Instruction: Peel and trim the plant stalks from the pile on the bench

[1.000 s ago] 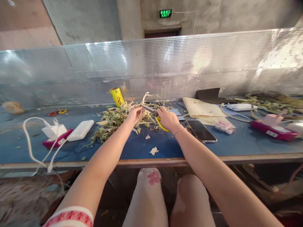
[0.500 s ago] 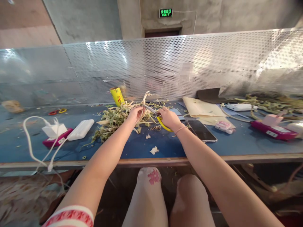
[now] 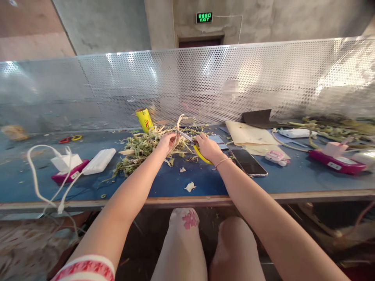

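Observation:
My right hand [image 3: 206,146] is closed round a pair of scissors [image 3: 201,155] with yellow handles. The blades point left, their tips right beside my left hand [image 3: 168,143]. That hand is closed in a pinch on a pale dried plant stem [image 3: 179,121], whose curled end sticks up above the fingers. Under and behind my left hand spreads a heap of dried green and straw-coloured plants [image 3: 137,150]. Whether the blades are touching the stem I cannot tell. Small pale scraps [image 3: 190,186] lie on the blue table [image 3: 164,187] in front of my hands.
A yellow cardboard tube [image 3: 144,120] stands behind the heap. A phone [image 3: 249,162], a pink case [image 3: 277,157] and brown paper [image 3: 249,132] lie to the right. At left are a white power bank [image 3: 99,160], cables and a magenta socket [image 3: 70,176]. Perforated metal [image 3: 190,86] borders the back.
Both hands stay almost in place with the stem and the scissors. The scissor blades look slightly shifted, and the whole view has moved a little.

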Available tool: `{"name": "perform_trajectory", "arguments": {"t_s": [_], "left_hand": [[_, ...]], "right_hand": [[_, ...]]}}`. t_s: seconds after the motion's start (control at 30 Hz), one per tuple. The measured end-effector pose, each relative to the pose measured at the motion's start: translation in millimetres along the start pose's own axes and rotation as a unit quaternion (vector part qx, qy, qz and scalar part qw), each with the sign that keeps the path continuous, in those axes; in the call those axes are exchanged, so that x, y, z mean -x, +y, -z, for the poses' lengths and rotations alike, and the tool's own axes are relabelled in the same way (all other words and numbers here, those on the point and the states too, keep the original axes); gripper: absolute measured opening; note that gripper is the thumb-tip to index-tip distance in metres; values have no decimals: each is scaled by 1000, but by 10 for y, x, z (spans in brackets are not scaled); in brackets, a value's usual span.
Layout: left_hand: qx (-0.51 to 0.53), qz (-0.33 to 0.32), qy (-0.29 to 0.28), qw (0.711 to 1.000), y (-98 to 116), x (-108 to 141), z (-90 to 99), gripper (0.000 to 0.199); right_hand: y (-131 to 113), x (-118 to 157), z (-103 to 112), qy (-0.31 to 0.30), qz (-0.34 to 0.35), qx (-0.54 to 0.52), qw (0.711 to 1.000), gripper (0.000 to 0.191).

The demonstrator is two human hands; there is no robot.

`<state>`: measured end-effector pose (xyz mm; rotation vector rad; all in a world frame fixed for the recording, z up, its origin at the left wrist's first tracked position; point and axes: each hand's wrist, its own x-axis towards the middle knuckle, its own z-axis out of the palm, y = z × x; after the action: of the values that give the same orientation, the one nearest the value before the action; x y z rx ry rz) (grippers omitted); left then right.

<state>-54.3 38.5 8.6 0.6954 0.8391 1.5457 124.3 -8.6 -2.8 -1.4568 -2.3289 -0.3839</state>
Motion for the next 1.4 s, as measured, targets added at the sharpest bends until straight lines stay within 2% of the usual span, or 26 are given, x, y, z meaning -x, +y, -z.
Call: {"name": "perform_trajectory", "arguments": {"t_s": [0.27, 0.47, 0.63, 0.97, 1.17, 1.4], "left_hand": [[-6, -11, -8, 1000, -18, -18, 0, 18], [-25, -20, -19, 999, -6, 42, -6, 18], [-16, -12, -18, 1000, -29, 5, 9, 18], [-23, -9, 1, 1000, -11, 72, -54, 21], [-37, -9, 2, 999, -9, 64, -43, 20], [-27, -59, -3, 998, -4, 39, -41, 21]], "right_hand": [[-41, 19, -5, -16, 2, 27, 1000, 40], [-46, 6, 4, -13, -13, 40, 999, 26], [-58, -13, 53, -38, -35, 29, 998, 26], [-16, -51, 21, -36, -35, -17, 999, 21], [-10, 1, -14, -20, 5, -40, 999, 22], [-53, -3, -92, -2, 19, -48, 999, 31]]}}
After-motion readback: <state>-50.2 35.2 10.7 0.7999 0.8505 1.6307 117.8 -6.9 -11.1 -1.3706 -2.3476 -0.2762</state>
